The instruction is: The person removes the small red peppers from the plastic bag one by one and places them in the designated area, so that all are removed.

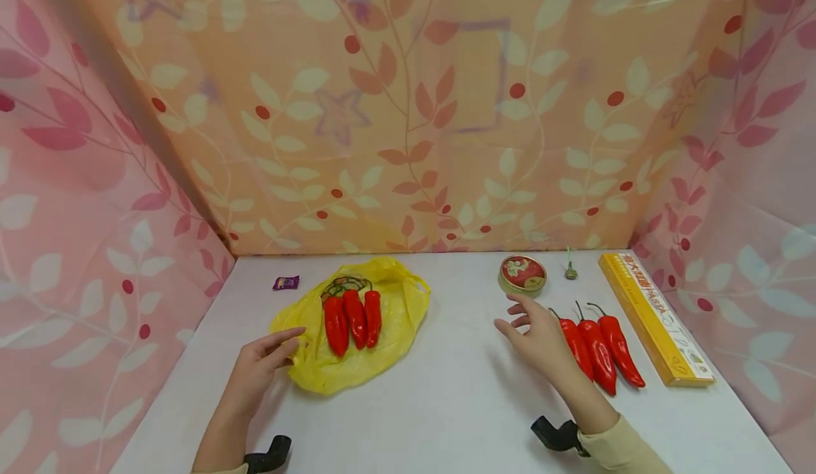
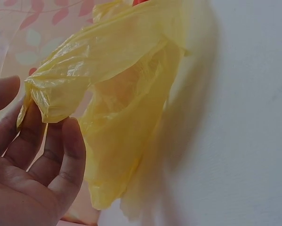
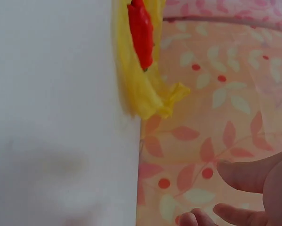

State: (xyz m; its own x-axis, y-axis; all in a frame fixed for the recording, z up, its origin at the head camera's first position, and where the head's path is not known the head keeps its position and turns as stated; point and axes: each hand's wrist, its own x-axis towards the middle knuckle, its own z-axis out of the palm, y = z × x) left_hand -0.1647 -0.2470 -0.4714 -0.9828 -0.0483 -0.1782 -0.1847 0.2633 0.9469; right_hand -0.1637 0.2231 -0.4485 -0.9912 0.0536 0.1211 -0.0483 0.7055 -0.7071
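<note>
A yellow plastic bag (image 1: pixel 382 332) lies flat on the white table (image 1: pixel 446 403), left of centre, with three red peppers (image 1: pixel 353 318) side by side on it. My left hand (image 1: pixel 280 343) is open, and its fingertips (image 2: pixel 68 136) touch the bag's (image 2: pixel 122 94) near-left edge. Three more red peppers (image 1: pixel 602 350) lie on the bare table at the right. My right hand (image 1: pixel 519 318) hovers open just left of them, fingers relaxed and holding nothing. In the right wrist view, its fingers (image 3: pixel 253 174) are apart from the bag (image 3: pixel 136 89), which has one pepper (image 3: pixel 141 30) on it.
A round tin (image 1: pixel 523 274) with a red floral lid stands behind my right hand. A long yellow pasta box (image 1: pixel 656 318) lies at the far right, a small green object (image 1: pixel 570 271) near its back end. A purple wrapper (image 1: pixel 286 283) lies back left. Leaf-patterned cloth walls (image 1: pixel 408 141) enclose the table.
</note>
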